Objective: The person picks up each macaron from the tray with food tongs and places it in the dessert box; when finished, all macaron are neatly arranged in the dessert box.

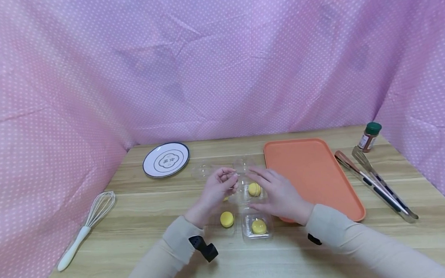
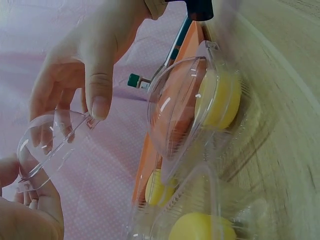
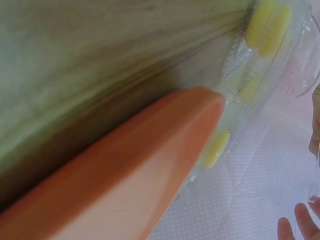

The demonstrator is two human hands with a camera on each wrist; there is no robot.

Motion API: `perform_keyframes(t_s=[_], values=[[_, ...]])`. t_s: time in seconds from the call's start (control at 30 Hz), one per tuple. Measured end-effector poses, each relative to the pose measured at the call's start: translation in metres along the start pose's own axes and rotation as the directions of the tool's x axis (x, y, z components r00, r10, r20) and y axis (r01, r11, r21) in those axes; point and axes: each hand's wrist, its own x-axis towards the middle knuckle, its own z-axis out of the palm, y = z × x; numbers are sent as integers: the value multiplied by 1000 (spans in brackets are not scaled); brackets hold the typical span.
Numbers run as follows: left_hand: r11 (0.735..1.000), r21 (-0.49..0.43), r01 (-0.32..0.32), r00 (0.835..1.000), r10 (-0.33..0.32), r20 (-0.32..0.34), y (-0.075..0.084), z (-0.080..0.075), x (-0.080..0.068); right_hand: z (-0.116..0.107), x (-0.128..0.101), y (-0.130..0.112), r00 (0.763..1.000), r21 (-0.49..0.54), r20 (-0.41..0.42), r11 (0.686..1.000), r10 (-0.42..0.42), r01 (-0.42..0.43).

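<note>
Before me several clear plastic containers stand together, each with a yellow macaron; one macaron is at the front left, another further back. In the left wrist view a domed cover stands over a macaron. Above the containers, my left hand pinches the edge of a clear domed plastic piece. My right hand is on its other side, fingers spread and thumb apart. In the left wrist view that thumb is by the piece's far corner; whether it touches, I cannot tell.
An orange tray lies right of the containers. Beyond it are tongs, a slotted metal utensil and a green-capped jar. At the left lie a white plate and a whisk. Pink dotted cloth hangs behind.
</note>
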Motion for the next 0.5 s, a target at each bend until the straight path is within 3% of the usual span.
perform_keyframes(t_s=[0.3, 0.43, 0.5], values=[[999, 42, -3, 1000, 2, 16, -2, -3, -1, 1, 0, 0, 999, -14, -16, 999, -51, 50], [988, 152, -40, 998, 31, 61, -4, -9, -2, 0, -1, 0, 1000, -11, 6, 1000, -27, 27], [965, 248, -85, 993, 60, 106, -5, -13, -3, 0, -1, 0, 1000, -14, 15, 1000, -12, 13]])
